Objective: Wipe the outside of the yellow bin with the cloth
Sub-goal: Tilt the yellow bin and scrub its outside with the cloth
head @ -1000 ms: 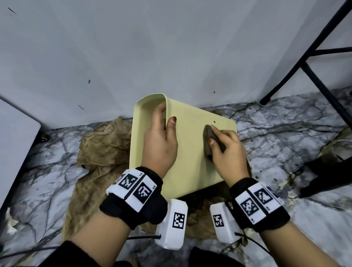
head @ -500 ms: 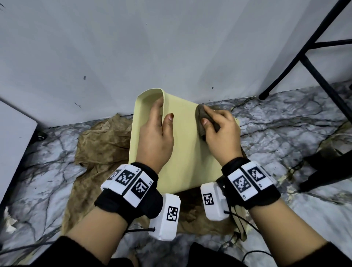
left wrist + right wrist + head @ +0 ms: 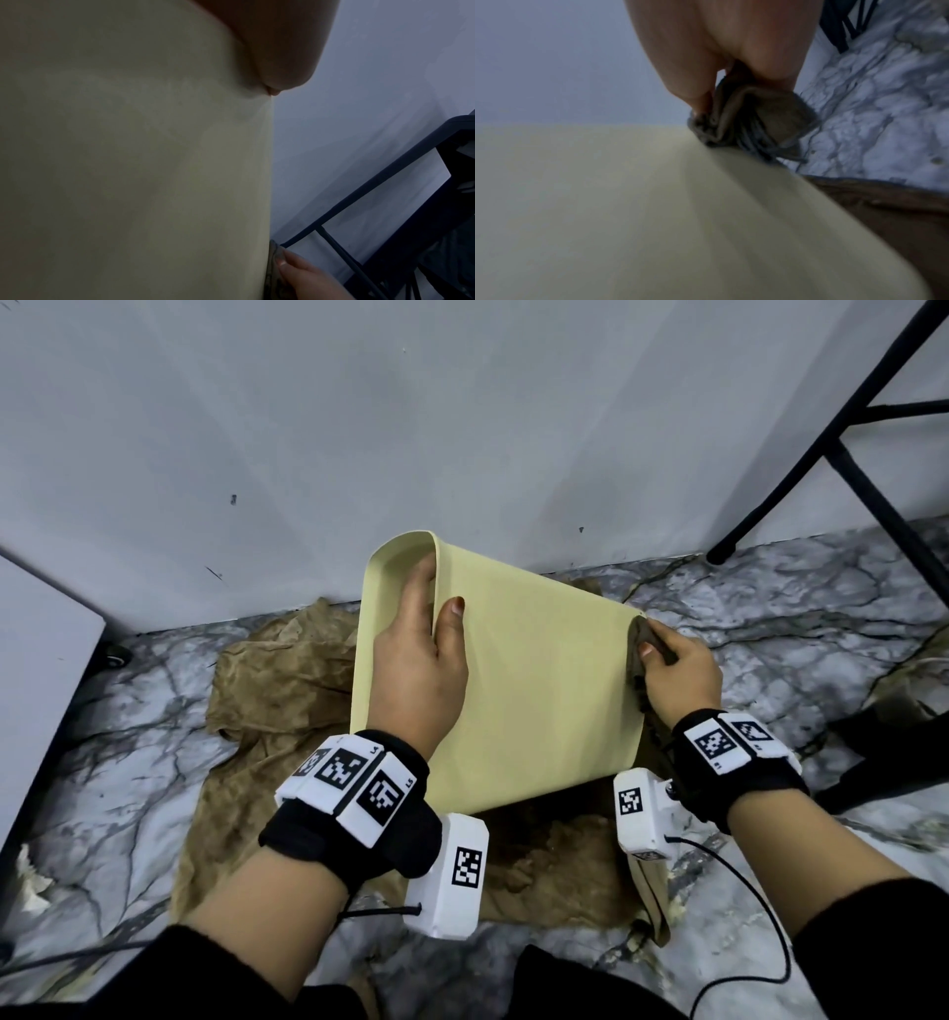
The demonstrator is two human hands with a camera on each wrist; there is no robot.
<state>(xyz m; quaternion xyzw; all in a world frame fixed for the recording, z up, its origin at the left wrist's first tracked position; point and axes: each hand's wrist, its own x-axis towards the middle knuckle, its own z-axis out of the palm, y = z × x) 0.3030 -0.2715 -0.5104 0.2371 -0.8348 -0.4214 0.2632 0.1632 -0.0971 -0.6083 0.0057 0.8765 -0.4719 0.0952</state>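
Note:
The pale yellow bin (image 3: 534,680) lies on its side on the floor, its mouth turned left toward the wall. My left hand (image 3: 418,649) grips the rim, fingers inside the mouth and thumb on the outer wall (image 3: 128,162). My right hand (image 3: 678,667) holds a bunched grey-brown cloth (image 3: 641,642) against the bin's far right corner, near its base. In the right wrist view the cloth (image 3: 754,125) is pinched between fingers and thumb at the edge of the bin (image 3: 628,203). The left wrist view shows the cloth (image 3: 273,270) and right fingertips at the bin's edge.
A crumpled tan sheet (image 3: 277,695) lies under the bin on the marbled floor (image 3: 780,618). A grey wall (image 3: 462,428) stands close behind. Black metal frame legs (image 3: 847,444) stand at the right, and a white panel (image 3: 41,685) at the left.
My right hand has swept the cloth from the middle of the bin's side up and to the right, to its far right corner. The left hand keeps its grip on the rim.

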